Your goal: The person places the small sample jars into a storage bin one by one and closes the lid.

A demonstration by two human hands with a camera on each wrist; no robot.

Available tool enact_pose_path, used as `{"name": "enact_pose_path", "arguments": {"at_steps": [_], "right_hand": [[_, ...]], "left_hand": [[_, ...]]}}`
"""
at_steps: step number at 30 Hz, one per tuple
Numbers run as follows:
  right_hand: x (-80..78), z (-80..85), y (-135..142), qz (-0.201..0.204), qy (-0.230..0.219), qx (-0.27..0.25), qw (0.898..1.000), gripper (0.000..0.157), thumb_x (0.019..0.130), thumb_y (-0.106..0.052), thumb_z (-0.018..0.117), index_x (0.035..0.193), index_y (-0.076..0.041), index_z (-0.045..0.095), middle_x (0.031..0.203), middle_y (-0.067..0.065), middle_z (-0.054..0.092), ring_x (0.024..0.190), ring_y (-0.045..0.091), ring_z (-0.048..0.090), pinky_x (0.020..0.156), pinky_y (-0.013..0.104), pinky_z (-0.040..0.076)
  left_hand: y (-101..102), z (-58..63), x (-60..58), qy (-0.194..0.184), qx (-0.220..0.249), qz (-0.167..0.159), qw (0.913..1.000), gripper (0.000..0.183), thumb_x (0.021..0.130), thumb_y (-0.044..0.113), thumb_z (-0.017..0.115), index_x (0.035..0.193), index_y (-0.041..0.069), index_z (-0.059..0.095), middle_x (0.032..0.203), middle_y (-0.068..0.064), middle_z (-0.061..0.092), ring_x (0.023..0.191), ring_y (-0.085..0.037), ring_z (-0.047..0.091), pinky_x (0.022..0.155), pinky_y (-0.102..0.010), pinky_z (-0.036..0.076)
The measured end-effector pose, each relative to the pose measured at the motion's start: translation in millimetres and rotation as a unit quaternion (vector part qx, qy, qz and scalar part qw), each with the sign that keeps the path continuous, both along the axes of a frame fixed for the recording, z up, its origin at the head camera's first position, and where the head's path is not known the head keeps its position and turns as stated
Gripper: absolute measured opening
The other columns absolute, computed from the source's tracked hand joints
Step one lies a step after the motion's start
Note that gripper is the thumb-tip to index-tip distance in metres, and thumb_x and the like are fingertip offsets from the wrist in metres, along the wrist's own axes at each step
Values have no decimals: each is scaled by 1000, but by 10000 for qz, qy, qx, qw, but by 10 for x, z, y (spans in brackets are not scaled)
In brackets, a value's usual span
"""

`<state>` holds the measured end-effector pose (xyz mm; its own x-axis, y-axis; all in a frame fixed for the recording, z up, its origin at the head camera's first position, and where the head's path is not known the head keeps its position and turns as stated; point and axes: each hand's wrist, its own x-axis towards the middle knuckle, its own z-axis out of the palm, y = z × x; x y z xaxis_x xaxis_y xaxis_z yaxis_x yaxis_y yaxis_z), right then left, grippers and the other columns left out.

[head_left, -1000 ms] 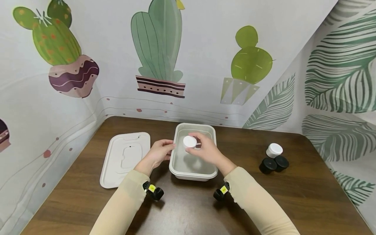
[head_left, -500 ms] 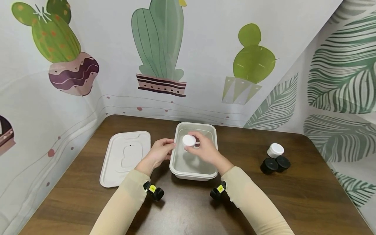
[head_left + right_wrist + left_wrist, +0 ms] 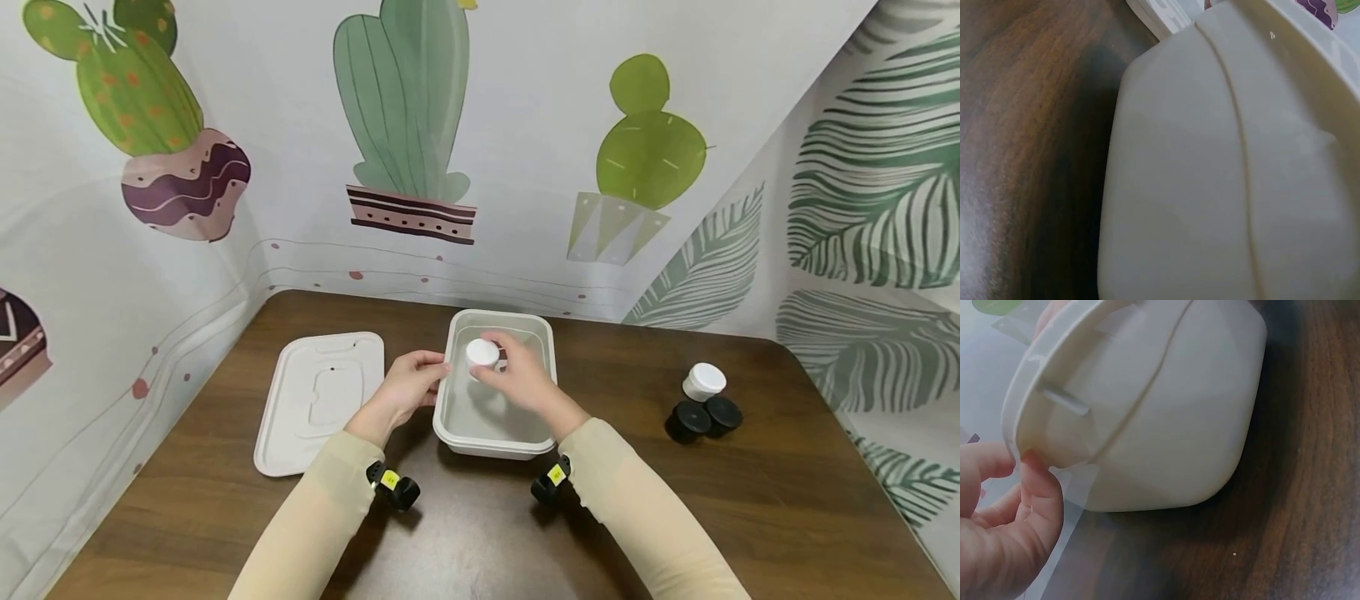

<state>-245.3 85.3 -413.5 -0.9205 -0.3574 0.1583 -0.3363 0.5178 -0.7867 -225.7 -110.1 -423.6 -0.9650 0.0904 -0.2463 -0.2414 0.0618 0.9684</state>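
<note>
The right wrist has swung slightly inward since the earlier frame; the jar it carries has hardly shifted. The right hand (image 3: 523,382) pinches that white jar (image 3: 482,353), lid uppermost, within the bin's outline; whether it touches the floor cannot be told. The left hand (image 3: 408,385) pinches the bin (image 3: 491,446) by its left rim, probably to steady it near the tabletop's (image 3: 465,533) far edge. The bin's lid (image 3: 326,404) lies flat toward the far left corner, apparently set aside for access. Another white jar (image 3: 704,382) and two black jars (image 3: 687,422) cluster toward the right edge.
</note>
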Motion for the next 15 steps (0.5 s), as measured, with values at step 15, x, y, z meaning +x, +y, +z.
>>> {"name": "enact_pose_path", "arguments": {"at_steps": [15], "right_hand": [[-81,14,-13,-51,-403,-215,9989,56,82,-17,71,131,0,49,120,15,60,101,30,62,87,37,51]], "left_hand": [[4,0,10,-95,234,131,9996,33,91,9,57,120,-6,53,94,-11,61,72,-15,60,58,-25,53]]}}
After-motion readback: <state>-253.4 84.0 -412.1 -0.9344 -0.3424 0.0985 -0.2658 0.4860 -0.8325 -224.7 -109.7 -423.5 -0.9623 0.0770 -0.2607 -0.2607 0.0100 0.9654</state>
